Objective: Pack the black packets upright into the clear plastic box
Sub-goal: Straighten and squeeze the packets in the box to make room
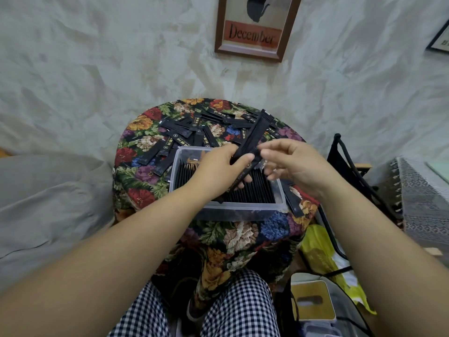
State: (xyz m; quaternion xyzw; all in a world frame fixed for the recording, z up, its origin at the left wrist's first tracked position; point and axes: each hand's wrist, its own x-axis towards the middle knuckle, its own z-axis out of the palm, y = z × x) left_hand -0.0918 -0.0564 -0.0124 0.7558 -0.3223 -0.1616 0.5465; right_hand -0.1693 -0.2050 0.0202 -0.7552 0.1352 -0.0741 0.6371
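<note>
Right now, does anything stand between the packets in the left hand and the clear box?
No separate object. The left hand holds the packet bundle above the clear plastic box, but upright packets already fill the space beneath.

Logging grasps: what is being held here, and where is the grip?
Left hand holds a bundle of slim black packets around its lower half; right hand holds nothing.

December picture [257,27] cropped at top, second frame [440,41] cut off right — lettering on loose packets [181,134] too small to read
</note>
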